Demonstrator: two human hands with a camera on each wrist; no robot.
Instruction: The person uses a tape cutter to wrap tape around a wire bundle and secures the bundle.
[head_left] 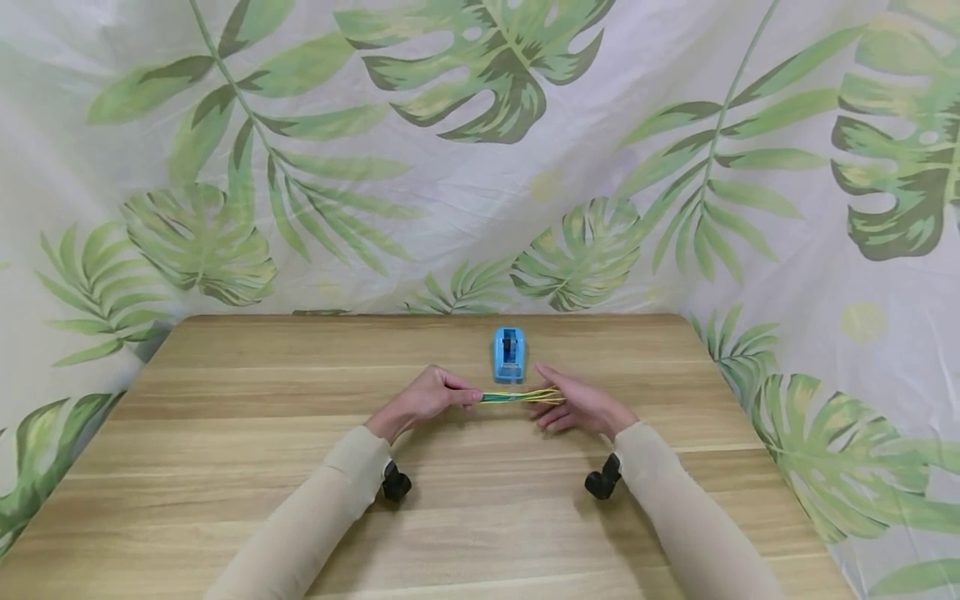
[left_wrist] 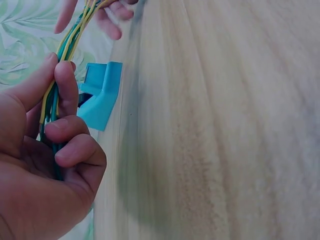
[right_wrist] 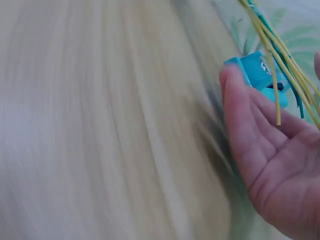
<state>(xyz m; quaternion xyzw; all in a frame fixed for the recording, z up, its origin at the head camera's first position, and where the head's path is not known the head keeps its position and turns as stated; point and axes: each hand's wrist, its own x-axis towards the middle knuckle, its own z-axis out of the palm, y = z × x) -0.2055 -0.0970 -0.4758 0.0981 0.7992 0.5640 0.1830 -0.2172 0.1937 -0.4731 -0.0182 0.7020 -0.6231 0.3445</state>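
Note:
A bundle of thin yellow and green wires [head_left: 504, 397] is held level over the table. My left hand [head_left: 431, 394] grips one end of it, thumb and fingers curled around the wires [left_wrist: 65, 50] in the left wrist view. At the other end, the loose wire tips fan out beside the palm of my right hand [head_left: 581, 404]. Its fingers [right_wrist: 235, 95] are extended and not closed around the wires. Just beyond the bundle stands a blue tape dispenser [head_left: 509, 354]. A clear patch, apparently tape, shows between the dispenser's front and the bundle.
Both hands are above a wood-grain table [head_left: 480, 533]. Behind it hangs a leaf-patterned cloth [head_left: 450, 167], which meets the table's far edge. A small black camera [head_left: 396, 483] sits at the left wrist, another black camera [head_left: 602, 481] at the right.

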